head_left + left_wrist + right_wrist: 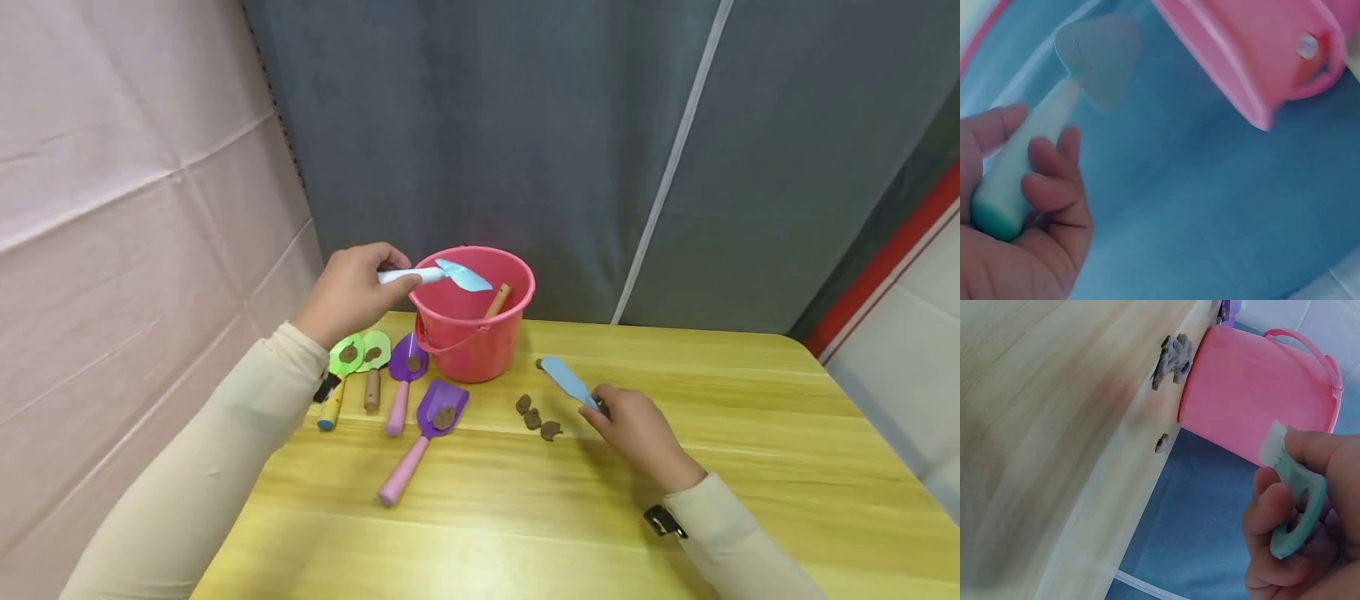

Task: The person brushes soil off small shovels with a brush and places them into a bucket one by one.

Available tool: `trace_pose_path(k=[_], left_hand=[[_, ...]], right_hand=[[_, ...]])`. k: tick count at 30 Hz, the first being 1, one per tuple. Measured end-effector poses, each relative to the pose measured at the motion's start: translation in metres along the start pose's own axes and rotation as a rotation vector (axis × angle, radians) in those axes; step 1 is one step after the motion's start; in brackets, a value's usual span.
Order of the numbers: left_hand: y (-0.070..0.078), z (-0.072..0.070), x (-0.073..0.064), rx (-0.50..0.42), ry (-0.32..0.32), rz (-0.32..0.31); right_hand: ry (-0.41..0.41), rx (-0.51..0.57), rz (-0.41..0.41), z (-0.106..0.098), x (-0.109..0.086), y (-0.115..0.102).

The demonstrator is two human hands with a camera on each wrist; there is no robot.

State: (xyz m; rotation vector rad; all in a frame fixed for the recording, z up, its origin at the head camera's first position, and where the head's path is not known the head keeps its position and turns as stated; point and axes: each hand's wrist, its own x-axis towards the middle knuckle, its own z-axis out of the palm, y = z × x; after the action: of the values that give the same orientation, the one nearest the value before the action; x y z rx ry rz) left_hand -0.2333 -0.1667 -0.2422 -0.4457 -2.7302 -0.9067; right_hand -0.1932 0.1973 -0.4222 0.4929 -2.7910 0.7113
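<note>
Over the rim of the pink bucket (480, 350), my left hand (348, 292) holds a small trowel (465, 276) by its pale handle, fingers curled round it. The trowel's light-blue blade points right, above the bucket's opening. On the right, my right hand (637, 433) grips a light-blue spatula (567, 382). Its looped teal handle end (1300, 519) shows in the right wrist view. The spatula's tip is close to a small brown lump (539, 364); whether they touch I cannot tell. More brown lumps (532, 418) lie on the table left of that hand.
Left of the bucket lie a purple scoop (442, 398), another purple scoop (402, 367), a green shovel (347, 348) and a pale-green shovel (377, 340), each bearing a brown lump. A wooden handle (498, 301) sticks up inside the bucket. A grey curtain (480, 125) hangs behind the wooden table (525, 533).
</note>
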Motion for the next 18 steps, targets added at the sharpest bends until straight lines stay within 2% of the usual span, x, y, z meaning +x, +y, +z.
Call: trace_pose_path(k=[4, 7, 12, 18], left_hand=[[-0.009, 0.008, 0.028, 0.007, 0.057, -0.051], [-0.014, 0.022, 0.043, 0.002, 0.054, -0.086], [-0.018, 0.052, 0.062, 0.055, -0.027, -0.089], [-0.021, 0.088, 0.078, 0.207, -0.136, -0.001]], right_hand=[[0.003, 0.003, -0.006, -0.001, -0.001, -0.003], [-0.002, -0.002, -0.006, -0.001, -0.001, -0.005], [-0.009, -0.005, 0.004, 0.0, -0.002, -0.005], [-0.013, -0.003, 0.01, -0.001, -0.004, -0.005]])
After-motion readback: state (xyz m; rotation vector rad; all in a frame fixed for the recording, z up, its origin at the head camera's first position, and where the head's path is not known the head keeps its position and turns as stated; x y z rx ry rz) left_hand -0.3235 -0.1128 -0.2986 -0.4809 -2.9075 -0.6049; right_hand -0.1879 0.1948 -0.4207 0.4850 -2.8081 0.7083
